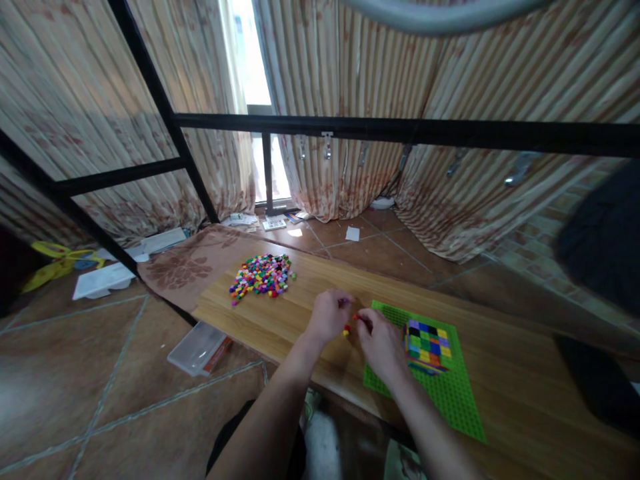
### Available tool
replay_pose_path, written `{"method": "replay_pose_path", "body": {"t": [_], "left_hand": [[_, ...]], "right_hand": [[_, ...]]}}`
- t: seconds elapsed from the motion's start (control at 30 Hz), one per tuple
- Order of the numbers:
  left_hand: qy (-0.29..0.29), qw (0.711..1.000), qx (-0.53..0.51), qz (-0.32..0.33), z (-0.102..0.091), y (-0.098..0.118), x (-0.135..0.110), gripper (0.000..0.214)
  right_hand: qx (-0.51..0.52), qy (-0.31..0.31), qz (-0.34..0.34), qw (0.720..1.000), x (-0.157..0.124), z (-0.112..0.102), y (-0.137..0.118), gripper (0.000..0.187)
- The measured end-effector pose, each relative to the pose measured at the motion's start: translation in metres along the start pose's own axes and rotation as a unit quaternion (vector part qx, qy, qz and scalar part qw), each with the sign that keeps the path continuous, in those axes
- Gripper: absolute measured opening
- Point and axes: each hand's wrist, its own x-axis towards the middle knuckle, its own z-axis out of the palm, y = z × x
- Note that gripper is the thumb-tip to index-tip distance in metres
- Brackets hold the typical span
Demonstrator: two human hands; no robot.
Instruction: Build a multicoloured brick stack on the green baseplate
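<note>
Your left hand [327,317] is curled over the tabletop [500,373], its fingertips pinching a small dark brick [343,302]. Your right hand [383,343] sits just beside it, its fingertips closed on a red brick [356,317]. Between the two hands a yellow-and-red brick [346,329] lies on the wood, just under the left fingertips. Your right hand overlaps the left edge of the green baseplate [450,393], and the stacked block of coloured bricks [425,345] stands just right of it. The loose brick pile [263,275] lies well apart, beyond your left hand.
</note>
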Motion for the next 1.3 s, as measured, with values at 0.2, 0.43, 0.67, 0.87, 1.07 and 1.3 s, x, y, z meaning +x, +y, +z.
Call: {"method": "replay_pose_path", "body": {"t": [0.2, 0.43, 0.67, 0.87, 1.07, 1.3], "left_hand": [[-0.047, 0.979, -0.187, -0.06, 0.007, 0.01, -0.003, 0.021], [-0.035, 0.921, -0.361, -0.14, 0.008, 0.027, -0.01, 0.011], [-0.056, 0.879, -0.446, -0.158, 0.003, 0.04, -0.015, 0.021], [-0.076, 0.891, -0.428, -0.131, 0.001, 0.044, -0.015, 0.023], [-0.106, 0.901, -0.409, -0.093, 0.002, 0.047, -0.015, 0.025], [-0.125, 0.901, -0.408, -0.075, 0.003, 0.047, -0.015, 0.027]], "right_hand": [[0.054, 0.072, -0.016, 0.996, -0.004, -0.014, -0.002, 0.016], [0.171, 0.117, -0.039, 0.978, -0.008, -0.018, -0.001, 0.012], [0.299, 0.129, 0.0, 0.945, -0.007, -0.018, 0.004, 0.009], [0.279, 0.125, -0.003, 0.952, -0.009, -0.023, 0.005, 0.02], [0.197, 0.137, -0.034, 0.97, -0.013, -0.028, 0.004, 0.028], [0.174, 0.151, -0.04, 0.972, -0.016, -0.034, 0.001, 0.027]]}}
